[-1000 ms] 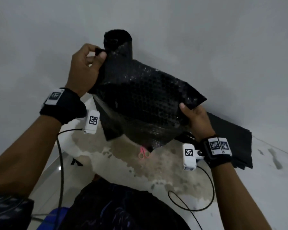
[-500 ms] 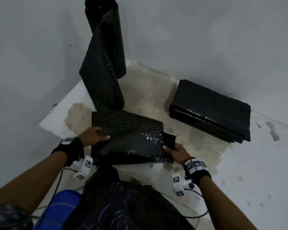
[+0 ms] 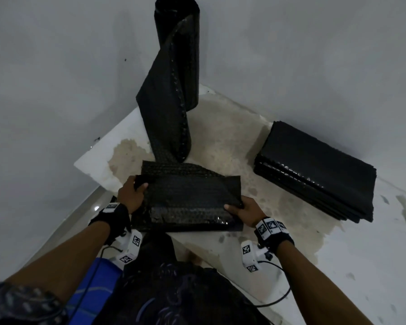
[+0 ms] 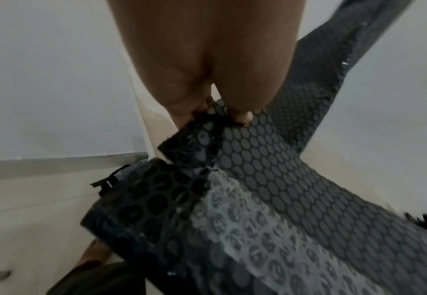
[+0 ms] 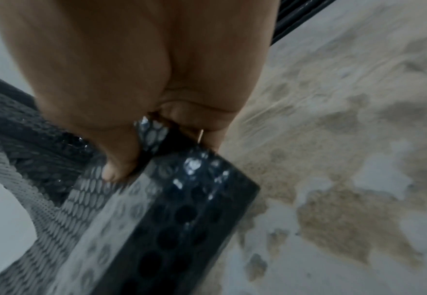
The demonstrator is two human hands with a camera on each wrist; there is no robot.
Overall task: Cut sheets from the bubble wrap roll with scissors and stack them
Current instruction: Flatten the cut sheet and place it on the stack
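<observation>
A tall black bubble wrap roll [image 3: 177, 57] stands in the corner, its loose end trailing down onto the stained white surface [image 3: 223, 127]. A folded black bubble wrap sheet [image 3: 188, 202] lies in front of me. My left hand [image 3: 133, 192] pinches the sheet's left edge [image 4: 207, 127] between thumb and fingers. My right hand [image 3: 240, 207] pinches its right corner [image 5: 156, 137]. A stack of cut black sheets [image 3: 314, 170] lies at the right. The scissors are not visible.
Grey walls close the corner behind the roll. The white surface's edge [image 3: 89, 170] drops off at the left to a lower floor. A cable [image 3: 274, 299] runs from my right wrist. My dark clothing and something blue [image 3: 92, 285] fill the bottom.
The sheet, held up in the air a second ago, has come down onto the surface and been folded. Both hands have shifted along its edges and now pinch the upper layer.
</observation>
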